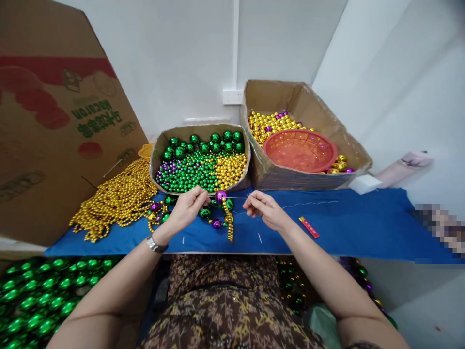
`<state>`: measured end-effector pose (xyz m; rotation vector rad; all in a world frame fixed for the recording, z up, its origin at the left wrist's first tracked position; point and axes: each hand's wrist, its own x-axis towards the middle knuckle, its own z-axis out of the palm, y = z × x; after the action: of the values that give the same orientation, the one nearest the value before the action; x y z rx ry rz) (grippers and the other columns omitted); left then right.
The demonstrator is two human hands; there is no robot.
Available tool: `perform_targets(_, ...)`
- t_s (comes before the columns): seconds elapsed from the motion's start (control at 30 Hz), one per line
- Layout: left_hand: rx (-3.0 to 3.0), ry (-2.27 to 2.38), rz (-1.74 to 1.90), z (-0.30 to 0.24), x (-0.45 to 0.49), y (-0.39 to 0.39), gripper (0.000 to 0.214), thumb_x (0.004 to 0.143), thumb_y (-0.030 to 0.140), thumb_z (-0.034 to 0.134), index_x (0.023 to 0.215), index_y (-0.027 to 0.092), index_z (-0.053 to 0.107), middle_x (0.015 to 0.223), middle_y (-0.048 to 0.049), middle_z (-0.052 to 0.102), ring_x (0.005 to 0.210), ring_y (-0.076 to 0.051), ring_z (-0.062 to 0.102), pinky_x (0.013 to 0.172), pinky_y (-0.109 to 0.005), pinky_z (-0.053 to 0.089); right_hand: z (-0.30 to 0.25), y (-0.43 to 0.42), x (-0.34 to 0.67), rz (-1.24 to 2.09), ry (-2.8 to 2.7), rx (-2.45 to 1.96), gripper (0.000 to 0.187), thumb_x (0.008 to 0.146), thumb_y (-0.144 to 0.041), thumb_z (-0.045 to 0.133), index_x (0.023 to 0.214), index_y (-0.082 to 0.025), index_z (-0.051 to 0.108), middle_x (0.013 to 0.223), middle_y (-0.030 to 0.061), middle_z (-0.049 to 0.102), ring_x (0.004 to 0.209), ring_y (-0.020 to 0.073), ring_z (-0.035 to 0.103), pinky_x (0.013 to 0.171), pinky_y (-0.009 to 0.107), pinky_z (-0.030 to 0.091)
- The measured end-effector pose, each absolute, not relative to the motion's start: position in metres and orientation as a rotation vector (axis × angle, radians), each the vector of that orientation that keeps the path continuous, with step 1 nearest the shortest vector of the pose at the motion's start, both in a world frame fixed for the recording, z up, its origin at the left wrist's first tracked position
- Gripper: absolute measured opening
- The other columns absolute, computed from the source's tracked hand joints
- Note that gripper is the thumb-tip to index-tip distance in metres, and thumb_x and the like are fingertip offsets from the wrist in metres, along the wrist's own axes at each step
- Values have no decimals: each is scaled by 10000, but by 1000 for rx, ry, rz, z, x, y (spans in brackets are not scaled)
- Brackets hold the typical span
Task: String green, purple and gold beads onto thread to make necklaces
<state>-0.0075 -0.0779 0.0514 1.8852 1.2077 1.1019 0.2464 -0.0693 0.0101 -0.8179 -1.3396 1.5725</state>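
My left hand (193,202) is closed in a pinch on a thin white string (238,198). My right hand (262,207) pinches the same string, which runs taut between the two hands. A shiny purple bead (221,195) sits on the string between them, nearer the left fingers. Below it hangs a short length of small gold beads (229,223). Green beads (205,214) and another purple bead (217,223) lie beside it on the blue cloth (348,228). A loose tail of string trails rightward over the cloth from behind my right hand.
A box of green, gold and purple beads (192,169) stands just beyond my hands. Right of it, a larger carton (283,177) holds gold beads and a red basket (301,150). Gold bead strands (116,198) heap at left. A small red packet (308,227) lies right.
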Motion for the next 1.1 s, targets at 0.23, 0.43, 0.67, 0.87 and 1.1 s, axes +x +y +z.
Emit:
perform_targets(0.23,1206,776,1249,56,15,-84,266,820,379,676,744,135,602,1117,-125,665,837,-138,633,554,-190,455,2,-64,234,1651,-890,-743,258,777,-419,635,743,-213,484,937,9,686,809,132,647,557,200,458)
perform_targets(0.43,1184,608,1238,69,33,-75,294,775,393,722,729,153,559,863,-90,700,804,-170,660,498,-201,448,31,-55,233,1561,-856,-516,162,864,-401,482,798,-257,451,912,-23,667,971,143,620,675,250,496)
perform_targets(0.67,1349,526,1338,97,34,-71,264,821,393,668,745,175,539,796,-45,627,793,-158,644,498,-223,457,72,-51,217,1324,-1134,-666,240,930,-429,339,766,-257,365,592,-51,254,571,135,394,494,220,366)
perform_targets(0.87,1348,568,1392,96,22,-75,297,795,407,693,707,175,530,723,-32,611,666,-123,580,485,-230,410,78,-49,210,1292,-1245,-571,352,915,-475,444,695,-242,297,588,-69,148,483,111,263,410,188,255)
perform_targets(1.1,1247,711,1259,59,13,-81,448,737,562,699,747,137,560,709,-29,646,446,-33,464,431,-190,363,60,-58,209,1495,-1003,-710,354,714,-414,720,658,-227,425,556,-73,257,597,118,496,472,187,386)
